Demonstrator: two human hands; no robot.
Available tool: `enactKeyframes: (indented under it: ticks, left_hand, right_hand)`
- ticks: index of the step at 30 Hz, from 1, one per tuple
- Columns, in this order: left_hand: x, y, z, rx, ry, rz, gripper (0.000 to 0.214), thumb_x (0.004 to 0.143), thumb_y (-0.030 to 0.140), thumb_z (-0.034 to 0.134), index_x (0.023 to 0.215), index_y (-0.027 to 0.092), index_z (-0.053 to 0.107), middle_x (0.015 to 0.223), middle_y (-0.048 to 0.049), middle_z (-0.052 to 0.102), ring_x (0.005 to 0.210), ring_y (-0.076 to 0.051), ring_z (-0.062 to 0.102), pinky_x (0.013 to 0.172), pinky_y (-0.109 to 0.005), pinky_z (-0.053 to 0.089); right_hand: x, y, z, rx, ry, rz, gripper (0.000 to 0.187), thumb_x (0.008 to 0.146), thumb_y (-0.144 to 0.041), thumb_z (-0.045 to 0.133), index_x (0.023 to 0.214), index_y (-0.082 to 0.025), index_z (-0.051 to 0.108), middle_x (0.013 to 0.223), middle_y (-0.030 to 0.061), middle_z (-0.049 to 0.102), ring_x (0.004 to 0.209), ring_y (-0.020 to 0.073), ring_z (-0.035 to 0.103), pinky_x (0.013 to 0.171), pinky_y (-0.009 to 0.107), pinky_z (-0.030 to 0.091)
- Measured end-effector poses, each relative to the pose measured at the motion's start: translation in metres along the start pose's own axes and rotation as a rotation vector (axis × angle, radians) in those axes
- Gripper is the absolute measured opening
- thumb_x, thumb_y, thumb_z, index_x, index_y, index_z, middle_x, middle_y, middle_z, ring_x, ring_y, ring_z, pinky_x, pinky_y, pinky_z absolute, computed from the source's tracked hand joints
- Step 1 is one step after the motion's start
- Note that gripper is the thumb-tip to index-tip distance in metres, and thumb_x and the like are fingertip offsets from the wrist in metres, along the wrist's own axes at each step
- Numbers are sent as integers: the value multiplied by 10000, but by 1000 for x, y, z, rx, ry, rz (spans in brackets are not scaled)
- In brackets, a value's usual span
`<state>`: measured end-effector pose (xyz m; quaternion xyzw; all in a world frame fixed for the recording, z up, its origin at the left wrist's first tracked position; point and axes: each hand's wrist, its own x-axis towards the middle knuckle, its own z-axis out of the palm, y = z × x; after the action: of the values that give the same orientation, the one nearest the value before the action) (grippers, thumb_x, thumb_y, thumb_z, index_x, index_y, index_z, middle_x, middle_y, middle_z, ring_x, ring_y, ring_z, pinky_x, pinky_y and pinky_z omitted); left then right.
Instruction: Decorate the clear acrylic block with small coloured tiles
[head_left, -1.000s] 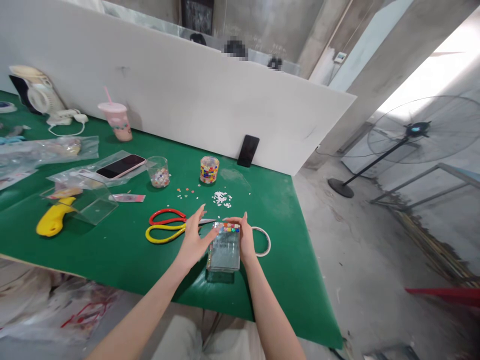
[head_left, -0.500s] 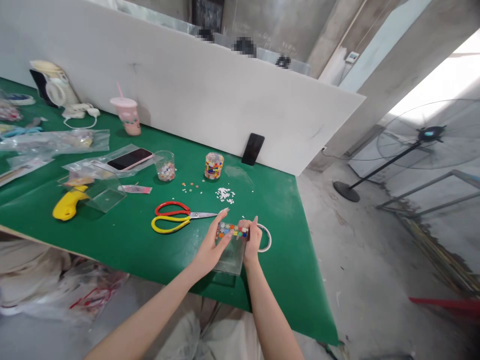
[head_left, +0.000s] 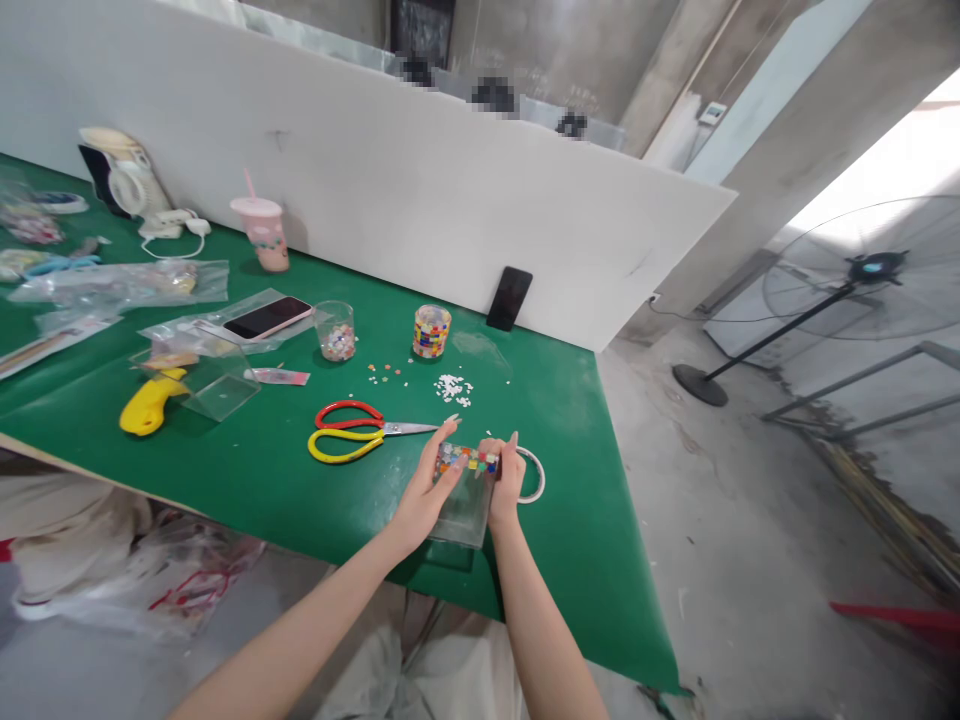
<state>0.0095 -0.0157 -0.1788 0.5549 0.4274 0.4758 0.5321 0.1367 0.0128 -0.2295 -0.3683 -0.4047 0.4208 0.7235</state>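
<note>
Between my two hands is a clear plastic box (head_left: 463, 510), its far end covered with rows of small coloured tiles. My left hand (head_left: 426, 492) grips its left side, thumb lying on the tiles. On the right side, my right hand (head_left: 507, 482) is closed round the box, fingers bent at the tiled edge. A white roll of tape (head_left: 538, 474) lies just right of my right hand. Scissors (head_left: 352, 432) with one red and one yellow handle point toward my left fingertips. Beyond my hands sits a heap of small white pieces (head_left: 453, 388).
A tile-covered round cup (head_left: 432, 332) and a clear cup of beads (head_left: 337, 335) stand farther back. A pink tumbler (head_left: 262, 235), a phone (head_left: 268, 318), a yellow tool (head_left: 150, 402) and a clear stand (head_left: 221, 385) are left. A dark phone (head_left: 510, 298) leans on the white partition (head_left: 420, 190).
The view has shifted slightly, so the table things appear a little farther right. Both hands keep the same hold on the box.
</note>
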Motion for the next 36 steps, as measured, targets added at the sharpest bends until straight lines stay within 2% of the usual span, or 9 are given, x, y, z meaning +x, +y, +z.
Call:
enactKeyframes:
  ticks: [10,20,31,36]
  left_hand:
    - [0,4,1,-29,22,-25,507,897,505,531,1309,227,428,1421,-96,479,1405,-235,353,1185,-375,253]
    - [1,1,-1,-73,16,-51,469,878,521,560,1248,245,475,1348,-88,498,1332,-252,420,1156,-395,288]
    - [1,4,0,-85,25,-64,467,860,531,596,1222,257,489,1317,-79,500,1325,-250,413,1154,-388,277]
    - [1,2,-2,-93,20,-69,486,851,589,574,1188,243,516,1287,-85,527,1261,-254,471,1110,-374,336]
  right_hand:
    - [0,1,0,-22,3,-24,291,946,-380,565,1131,-159,611,1068,63,660,860,171,661,742,353,572]
    - [1,3,-3,-10,-15,-37,302,943,-382,568,1146,-161,607,1091,67,657,887,182,662,763,368,572]
    - [1,7,-6,-39,-10,-39,309,939,-384,574,1155,-165,606,1114,70,654,920,195,661,793,389,568]
    - [2,9,-7,-32,-18,-25,314,939,-375,577,1171,-164,598,1131,74,647,931,197,659,794,391,568]
